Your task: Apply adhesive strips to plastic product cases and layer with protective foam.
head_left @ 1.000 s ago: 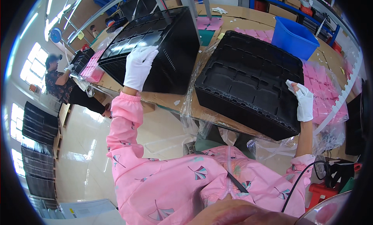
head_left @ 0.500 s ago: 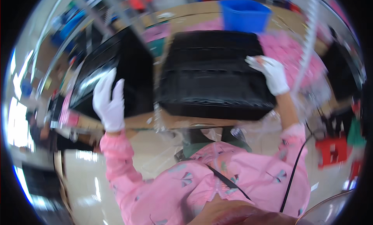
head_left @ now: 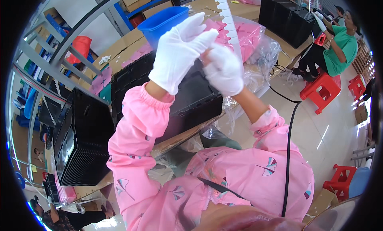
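Observation:
My left hand (head_left: pixel 175 53), in a white glove, is raised over the black plastic crate (head_left: pixel 187 93). Its fingers are partly bent and spread apart, with nothing seen between them. Close against it is my right hand (head_left: pixel 225 71), also gloved in white, slightly blurred. The right fingers curl inward, a bit of bare fingertip showing; what they hold, if anything, is hidden. Behind the right hand runs a white strip with a notched edge (head_left: pixel 229 21), leading up out of view. The crate lies beneath both hands on the cardboard-covered table (head_left: pixel 123 43), partly covered by them.
Left of the crate stands another black crate (head_left: pixel 85 139). Beyond my hands are a blue bin (head_left: pixel 163 19) and pink pieces in clear plastic (head_left: pixel 249 35). A grey metal frame (head_left: pixel 83 21) rises at left. To the right, a person in green (head_left: pixel 339 47) sits on a red stool (head_left: pixel 323 89).
My hands have come together from either side and risen above the crate; the right one has left the crate's right side. The view has turned, bringing the seated person into sight.

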Demonstrator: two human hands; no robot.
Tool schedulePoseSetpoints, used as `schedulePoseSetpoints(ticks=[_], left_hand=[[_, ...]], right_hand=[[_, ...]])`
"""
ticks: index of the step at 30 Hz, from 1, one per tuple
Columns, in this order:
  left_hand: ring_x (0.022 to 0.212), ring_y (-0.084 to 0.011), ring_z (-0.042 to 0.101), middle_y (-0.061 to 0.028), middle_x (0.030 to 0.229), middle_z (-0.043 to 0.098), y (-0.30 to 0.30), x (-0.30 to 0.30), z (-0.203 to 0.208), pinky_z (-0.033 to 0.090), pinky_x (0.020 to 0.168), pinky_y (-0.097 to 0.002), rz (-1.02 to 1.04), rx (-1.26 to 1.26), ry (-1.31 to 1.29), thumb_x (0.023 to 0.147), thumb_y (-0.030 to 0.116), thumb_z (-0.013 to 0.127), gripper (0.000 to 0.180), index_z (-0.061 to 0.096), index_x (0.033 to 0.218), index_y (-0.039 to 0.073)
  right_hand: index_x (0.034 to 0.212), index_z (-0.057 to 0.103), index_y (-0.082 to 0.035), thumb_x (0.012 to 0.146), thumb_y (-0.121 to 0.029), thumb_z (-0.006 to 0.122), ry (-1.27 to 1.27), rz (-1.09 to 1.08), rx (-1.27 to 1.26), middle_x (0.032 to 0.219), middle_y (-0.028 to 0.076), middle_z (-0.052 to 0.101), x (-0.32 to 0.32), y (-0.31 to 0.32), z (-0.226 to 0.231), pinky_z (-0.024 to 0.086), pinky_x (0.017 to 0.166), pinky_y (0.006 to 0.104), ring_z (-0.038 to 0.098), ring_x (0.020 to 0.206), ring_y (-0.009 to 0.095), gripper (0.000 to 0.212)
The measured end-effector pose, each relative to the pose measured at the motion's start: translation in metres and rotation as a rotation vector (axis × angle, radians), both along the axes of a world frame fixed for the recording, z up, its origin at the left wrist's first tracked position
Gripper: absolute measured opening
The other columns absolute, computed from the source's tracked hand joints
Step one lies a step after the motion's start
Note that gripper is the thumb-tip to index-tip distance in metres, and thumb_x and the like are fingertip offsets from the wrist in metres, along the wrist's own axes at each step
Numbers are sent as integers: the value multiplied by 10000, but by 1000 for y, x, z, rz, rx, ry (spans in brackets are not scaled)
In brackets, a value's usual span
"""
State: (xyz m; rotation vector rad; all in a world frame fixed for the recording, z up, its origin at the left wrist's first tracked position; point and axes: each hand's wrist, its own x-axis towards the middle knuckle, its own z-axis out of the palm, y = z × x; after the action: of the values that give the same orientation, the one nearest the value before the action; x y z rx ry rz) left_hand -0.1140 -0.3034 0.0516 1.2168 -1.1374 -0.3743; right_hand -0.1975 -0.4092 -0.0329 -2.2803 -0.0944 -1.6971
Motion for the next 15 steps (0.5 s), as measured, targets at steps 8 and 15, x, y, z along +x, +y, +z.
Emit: schedulePoseSetpoints(ticks=[8,15], left_hand=[[934,-109,597,-78,1069,643,0,4,4,461,856,-225,72,-5,-72,832,167,690,389,594,1164,-11],[842,-104,627,-70,974,669,7,9,16,486,775,-221,363,100,-489,841,213,680,409,593,1157,-33]], right_hand=[[1149,547,29,812,-110,644,333,196,895,919,160,649,-32,-61,-7,495,706,300,630,826,177,377],[1111,556,-38,827,-89,526,496,-356,-68,631,89,622,-34,27,-11,480,471,323,619,504,193,290]])
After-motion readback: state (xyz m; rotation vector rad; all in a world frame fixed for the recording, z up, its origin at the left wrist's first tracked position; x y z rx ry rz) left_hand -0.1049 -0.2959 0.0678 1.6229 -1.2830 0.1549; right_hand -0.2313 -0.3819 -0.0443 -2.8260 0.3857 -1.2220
